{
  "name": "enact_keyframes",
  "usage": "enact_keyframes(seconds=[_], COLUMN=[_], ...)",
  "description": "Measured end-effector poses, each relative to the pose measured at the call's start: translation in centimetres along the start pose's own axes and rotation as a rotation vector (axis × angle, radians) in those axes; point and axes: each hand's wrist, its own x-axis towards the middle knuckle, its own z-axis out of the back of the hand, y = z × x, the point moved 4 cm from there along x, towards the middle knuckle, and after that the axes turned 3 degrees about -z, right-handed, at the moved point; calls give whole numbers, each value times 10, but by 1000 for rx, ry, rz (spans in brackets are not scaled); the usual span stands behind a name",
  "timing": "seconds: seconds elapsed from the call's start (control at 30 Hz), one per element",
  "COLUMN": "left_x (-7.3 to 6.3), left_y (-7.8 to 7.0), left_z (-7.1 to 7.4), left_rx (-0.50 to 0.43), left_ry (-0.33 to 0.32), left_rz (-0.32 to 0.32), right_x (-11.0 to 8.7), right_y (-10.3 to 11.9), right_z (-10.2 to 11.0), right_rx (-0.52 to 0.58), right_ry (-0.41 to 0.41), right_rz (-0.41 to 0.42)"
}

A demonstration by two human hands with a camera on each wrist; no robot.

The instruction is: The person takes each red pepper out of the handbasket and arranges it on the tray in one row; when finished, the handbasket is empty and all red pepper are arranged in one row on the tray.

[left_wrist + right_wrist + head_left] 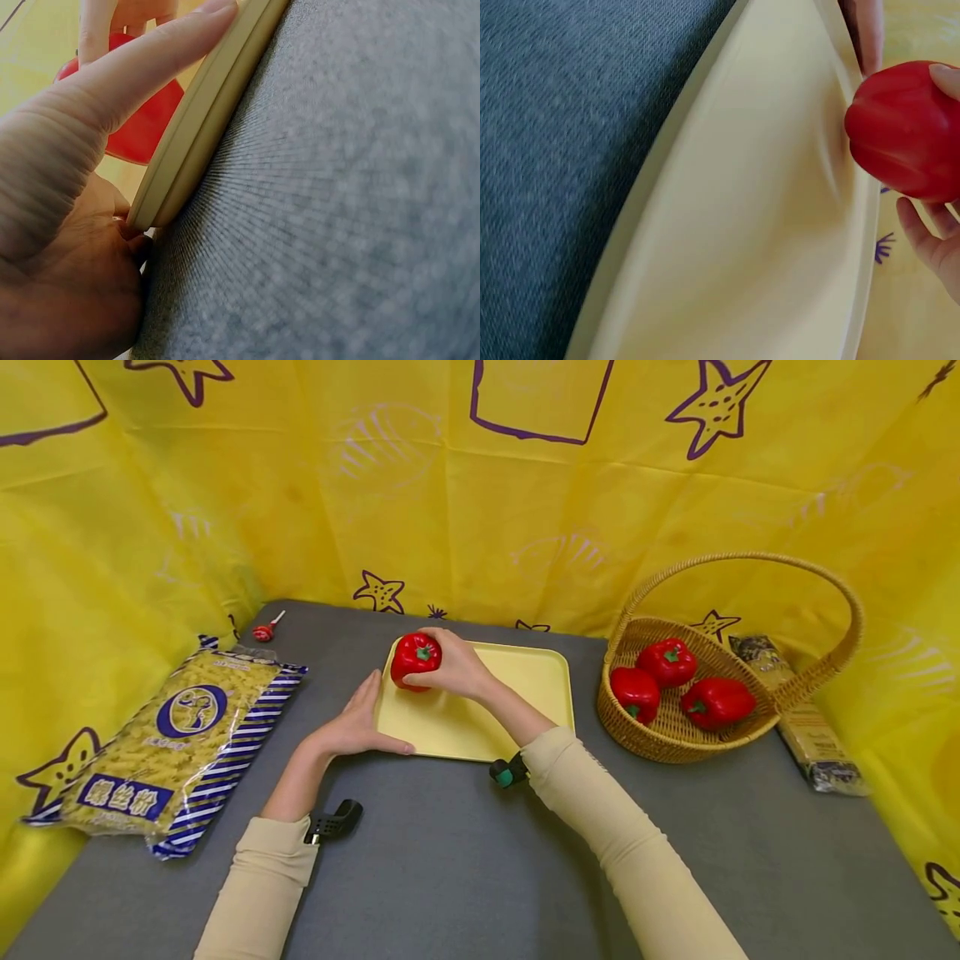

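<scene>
My right hand (459, 668) grips a red bell pepper (415, 662) with a green stem over the left end of a pale yellow tray (480, 727). In the right wrist view the pepper (904, 131) sits between thumb and fingers, close to the tray's rim (866, 247). At the tray's left side is my left hand (358, 727), fingers straight along the edge and thumb extended to the front rim. The left wrist view shows that thumb (161, 64) lying along the rim, with the red pepper (146, 124) behind it.
Right of the tray stands a wicker basket (652, 745) with a tall handle, holding three red peppers (667, 662). A long package (810, 735) lies beyond it. Left are a bag of pasta (187, 727) and a red lollipop (263, 632). Yellow cloth hangs behind the grey table (450, 860).
</scene>
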Motion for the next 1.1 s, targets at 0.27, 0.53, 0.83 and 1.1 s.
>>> enact_keyframes(seconds=[0.27, 0.53, 0.83, 1.1], left_x=[-2, -3, -1, -2], left_y=[-2, -1, 1, 0], left_z=[1, 2, 2, 2], left_rx=[24, 22, 10, 15], left_ry=[-4, -4, -7, -8], left_rz=[11, 14, -13, -17], right_x=[0, 3, 2, 0], right_y=[5, 3, 4, 2], right_z=[-5, -9, -13, -14], right_rx=[20, 18, 67, 62], right_ry=[37, 44, 64, 66], right_rz=[19, 25, 18, -4])
